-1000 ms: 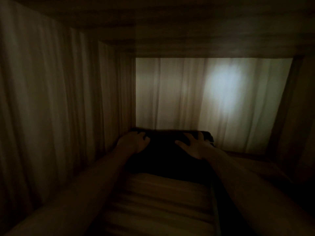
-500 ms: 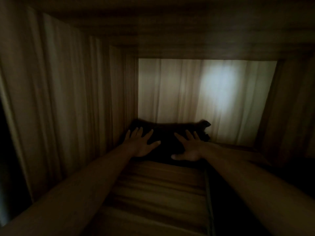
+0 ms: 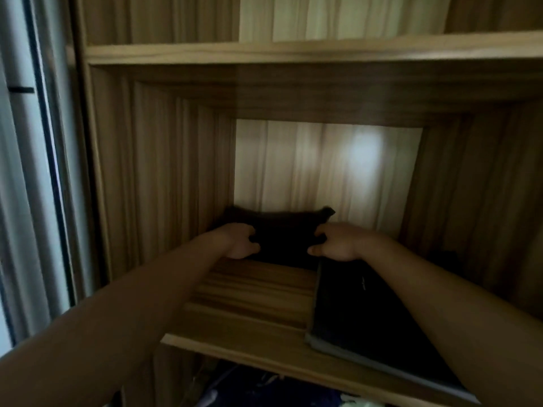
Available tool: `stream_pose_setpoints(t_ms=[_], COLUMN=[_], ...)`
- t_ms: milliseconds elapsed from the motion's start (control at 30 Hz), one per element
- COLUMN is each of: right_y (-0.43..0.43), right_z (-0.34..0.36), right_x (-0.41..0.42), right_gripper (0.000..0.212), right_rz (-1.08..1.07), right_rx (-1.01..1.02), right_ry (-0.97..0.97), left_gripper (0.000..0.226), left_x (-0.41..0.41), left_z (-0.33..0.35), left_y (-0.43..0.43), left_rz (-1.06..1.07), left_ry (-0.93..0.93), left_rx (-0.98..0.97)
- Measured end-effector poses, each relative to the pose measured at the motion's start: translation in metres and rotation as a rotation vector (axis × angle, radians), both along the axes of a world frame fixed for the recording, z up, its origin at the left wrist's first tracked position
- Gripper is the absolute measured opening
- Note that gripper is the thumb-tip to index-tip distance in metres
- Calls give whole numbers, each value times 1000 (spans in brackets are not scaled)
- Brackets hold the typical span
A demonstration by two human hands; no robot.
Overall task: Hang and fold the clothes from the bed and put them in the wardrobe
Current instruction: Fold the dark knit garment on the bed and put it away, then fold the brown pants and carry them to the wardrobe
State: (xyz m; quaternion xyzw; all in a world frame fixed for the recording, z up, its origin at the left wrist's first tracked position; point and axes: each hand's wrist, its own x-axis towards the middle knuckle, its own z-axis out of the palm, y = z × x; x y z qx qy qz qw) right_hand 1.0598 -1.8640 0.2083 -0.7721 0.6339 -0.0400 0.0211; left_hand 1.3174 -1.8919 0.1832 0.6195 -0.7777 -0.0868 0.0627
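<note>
A dark folded garment (image 3: 282, 233) lies at the back left of a wooden wardrobe shelf (image 3: 249, 292), against the pale back panel. Both my arms reach into the compartment. My left hand (image 3: 239, 240) grips the garment's left edge with curled fingers. On the right edge, my right hand (image 3: 332, 242) holds the cloth the same way, thumb toward the front. The garment's far corners stick up slightly.
A flat dark object with a grey edge (image 3: 373, 324) lies on the right half of the shelf, under my right forearm. Another shelf board (image 3: 293, 51) runs above. Patterned fabric (image 3: 264, 389) shows on the level below. A grey sliding-door frame (image 3: 35, 171) stands at left.
My head has pulled back out of the compartment, so the view is wider and brighter. Both hands went from lying flat on the garment to gripping its side edges.
</note>
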Motion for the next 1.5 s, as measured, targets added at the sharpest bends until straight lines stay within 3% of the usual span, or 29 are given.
stream_pose_setpoints(t_ms=[333, 667, 733, 800, 900, 1067, 1500], right_y=[120, 221, 248, 282, 342, 453, 666], right_z=[20, 14, 11, 8, 4, -4, -24], right_x=[-47, -32, -29, -27, -28, -36, -75], right_gripper=[48, 65, 57, 49, 58, 53, 58], right_rz=[-222, -607, -664, -739, -911, -1185, -1739], right_rx=[-32, -55, -61, -55, -76, -47, 35], right_ry=[56, 24, 33, 43, 81, 69, -32], left_gripper=[64, 46, 42, 35, 36, 36, 47], left_x=[-49, -93, -107, -125, -155, -209, -370], left_z=[23, 22, 24, 27, 31, 29, -3], left_y=[45, 74, 90, 112, 154, 234, 432], left_rz=[-234, -605, -682, -760, -882, -1142, -1595], left_ry=[70, 53, 59, 56, 59, 64, -17], left_rx=[-45, -67, -60, -51, -43, 16, -138])
